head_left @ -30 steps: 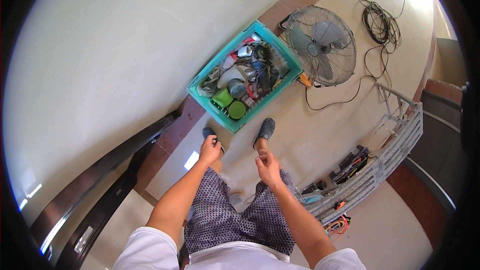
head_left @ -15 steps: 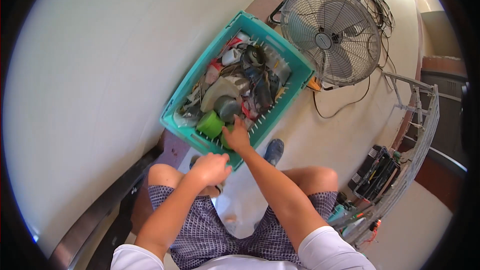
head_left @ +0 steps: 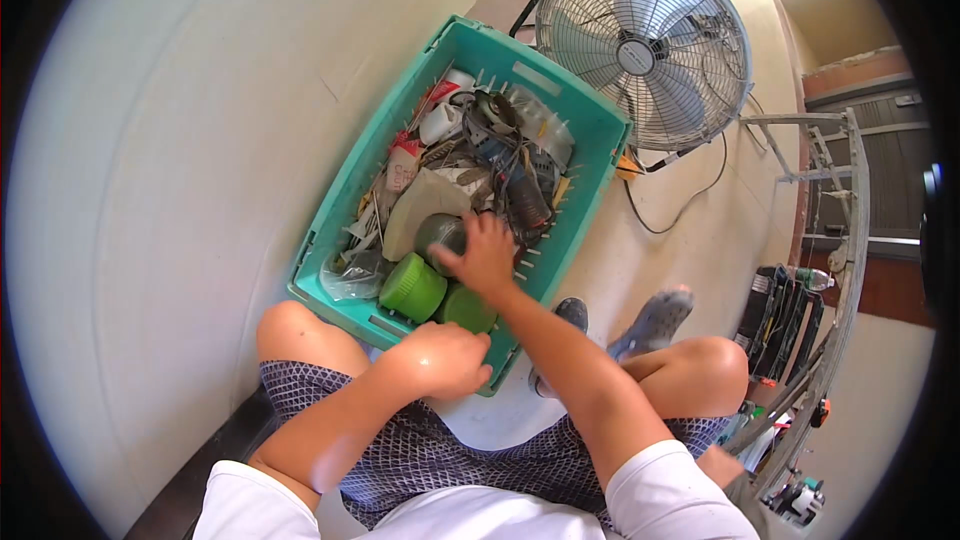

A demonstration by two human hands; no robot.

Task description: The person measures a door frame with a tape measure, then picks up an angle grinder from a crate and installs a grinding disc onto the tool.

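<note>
A teal plastic crate (head_left: 335, 205) full of jumbled tools and packets stands in front of me. My left hand (head_left: 440, 360) is curled at its near rim, closed over the edge, with some fingertips hidden. Inside the crate, my right hand (head_left: 487, 258) spreads its fingers at a dark grey round container (head_left: 440, 238), the thumb over its near side. Just nearer lie a bright green tub (head_left: 413, 286) and a second green round tub (head_left: 466, 310), partly behind my left hand. A beige curved piece (head_left: 420, 202) rests against the grey container.
Farther in the crate are a corded power tool (head_left: 522, 195), a white bottle (head_left: 440, 124) and a clear plastic bag (head_left: 355, 278). Beyond it stands a large floor fan (head_left: 640, 55) with a trailing cable. A metal frame (head_left: 858, 200) and a black tool case (head_left: 775, 315) are at right.
My right hand has moved farther into the crate, from the green tub to the grey container. My left hand stays at the near rim. The view has shifted, and my right leg has swung outward.
</note>
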